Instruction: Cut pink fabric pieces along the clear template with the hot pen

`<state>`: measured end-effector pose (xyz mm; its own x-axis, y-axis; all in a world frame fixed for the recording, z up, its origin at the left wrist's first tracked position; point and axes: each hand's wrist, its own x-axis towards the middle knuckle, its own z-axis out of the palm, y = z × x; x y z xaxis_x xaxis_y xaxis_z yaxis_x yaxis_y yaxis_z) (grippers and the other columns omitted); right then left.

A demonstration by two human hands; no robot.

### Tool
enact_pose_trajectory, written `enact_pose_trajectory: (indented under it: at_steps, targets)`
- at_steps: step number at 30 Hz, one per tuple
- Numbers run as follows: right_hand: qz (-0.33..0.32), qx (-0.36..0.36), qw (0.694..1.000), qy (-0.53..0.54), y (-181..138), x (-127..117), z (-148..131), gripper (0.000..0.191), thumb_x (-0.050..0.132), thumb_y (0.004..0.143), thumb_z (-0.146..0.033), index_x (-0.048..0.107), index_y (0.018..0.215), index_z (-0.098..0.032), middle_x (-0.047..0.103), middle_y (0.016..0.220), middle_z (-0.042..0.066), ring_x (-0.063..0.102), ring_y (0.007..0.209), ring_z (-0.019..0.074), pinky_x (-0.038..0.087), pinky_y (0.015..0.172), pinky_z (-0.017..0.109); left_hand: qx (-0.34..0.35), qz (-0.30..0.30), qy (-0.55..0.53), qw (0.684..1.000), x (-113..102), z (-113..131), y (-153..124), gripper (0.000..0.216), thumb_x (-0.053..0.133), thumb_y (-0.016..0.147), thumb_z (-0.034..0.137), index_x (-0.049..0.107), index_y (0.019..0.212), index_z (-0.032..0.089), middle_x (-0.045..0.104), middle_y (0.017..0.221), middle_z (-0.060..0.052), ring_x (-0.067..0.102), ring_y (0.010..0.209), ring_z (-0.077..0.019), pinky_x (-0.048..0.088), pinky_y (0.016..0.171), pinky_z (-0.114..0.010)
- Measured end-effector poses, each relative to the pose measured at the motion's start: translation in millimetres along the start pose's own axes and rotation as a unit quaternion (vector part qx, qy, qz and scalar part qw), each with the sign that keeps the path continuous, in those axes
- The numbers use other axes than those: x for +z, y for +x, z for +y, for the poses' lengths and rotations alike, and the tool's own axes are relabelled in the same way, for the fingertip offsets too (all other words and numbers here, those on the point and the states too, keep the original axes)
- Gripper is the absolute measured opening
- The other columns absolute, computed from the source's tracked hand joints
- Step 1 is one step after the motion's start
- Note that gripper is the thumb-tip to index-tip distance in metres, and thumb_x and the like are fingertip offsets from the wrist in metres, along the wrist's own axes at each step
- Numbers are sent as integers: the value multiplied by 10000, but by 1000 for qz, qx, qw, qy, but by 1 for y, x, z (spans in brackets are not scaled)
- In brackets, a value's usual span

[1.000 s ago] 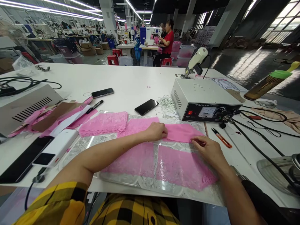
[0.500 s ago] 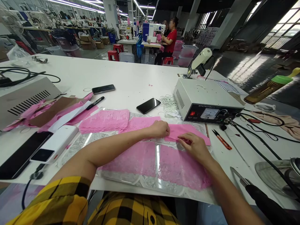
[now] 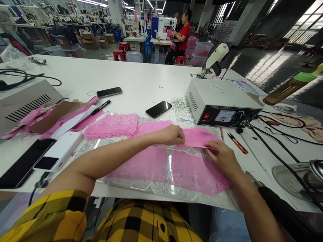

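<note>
My left hand is closed, its fingertips gripping the near edge of a strip of pink fabric. Farther right, my right hand pinches the same strip near its right end. The strip lies across the upper part of a clear plastic-covered board. Under that cover, nearer to me, pink lace pieces show through. A stack of pink lace pieces lies to the left, and part of the fabric beside it is hidden behind my left forearm.
Behind the strip stand a phone, tangled thread and a grey control box. Orange thread snips and black cables lie right. A white power bank and a marker are left. A co-worker in red sits at a sewing machine.
My right hand has moved right along the strip, and the fabric between my hands looks flatter and straighter. My left hand has stayed closed on it. The view has shifted slightly.
</note>
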<state>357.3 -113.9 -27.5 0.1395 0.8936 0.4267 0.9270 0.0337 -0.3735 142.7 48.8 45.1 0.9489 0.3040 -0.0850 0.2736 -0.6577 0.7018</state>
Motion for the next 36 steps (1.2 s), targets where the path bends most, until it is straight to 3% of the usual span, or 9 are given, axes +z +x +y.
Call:
enact_pose_trajectory:
  at_steps: [2,6,10,21,24,28,33,36]
  targets:
    - [10,-26,1000,-11,-20,-12,-11,152,543,880,-273,688,900,-227,704,905,44,656,852,199,523,776,344,12,-17,-5,1000,5,5,-14,187,591,790,80,697,647,139,680,769,-14,620,738,-127,468,690,-223]
    - [21,-156,986,-59,-60,-34,-40,185,570,898,-172,672,1044,-225,682,907,42,636,843,170,510,803,308,34,-58,1,998,25,16,-46,166,635,824,92,723,697,152,689,808,-3,625,740,-105,464,699,-201]
    - [2,-193,980,-54,-83,-40,-56,261,570,891,-101,647,1108,-224,664,883,33,631,835,153,505,820,305,48,-70,37,996,47,23,-67,190,623,825,53,722,698,155,676,808,-7,609,736,-110,444,742,-228]
    - [-8,-161,987,-17,-94,-28,-51,290,594,885,-144,651,1149,-247,685,909,24,650,834,149,529,803,302,53,-44,127,990,65,22,-74,183,623,835,87,701,693,171,654,801,-7,597,783,-137,370,801,-303]
    - [1,-151,988,-9,-94,-28,-52,306,585,889,-146,652,1162,-264,686,896,18,652,825,143,538,777,293,59,-25,143,988,71,25,-76,88,677,857,237,696,806,167,663,870,-28,605,840,-164,374,837,-318]
    - [2,-150,989,-12,-92,-28,-55,285,570,901,-146,652,1151,-254,684,883,26,649,811,144,540,761,295,76,-10,197,977,82,32,-77,312,736,804,435,656,911,154,651,940,-57,592,869,-201,386,832,-341]
    - [-2,-151,988,-19,-92,-29,-56,279,568,902,-158,655,1148,-256,687,888,19,649,812,137,538,779,296,69,-12,215,974,90,34,-75,139,622,889,272,653,820,156,641,904,-54,579,841,-187,393,797,-338]
    - [-2,-149,989,-16,-92,-29,-55,302,564,899,-154,653,1165,-268,690,896,12,651,828,133,538,781,287,62,-5,187,980,91,31,-73,169,552,920,187,672,803,168,646,885,-41,588,841,-165,403,810,-316]
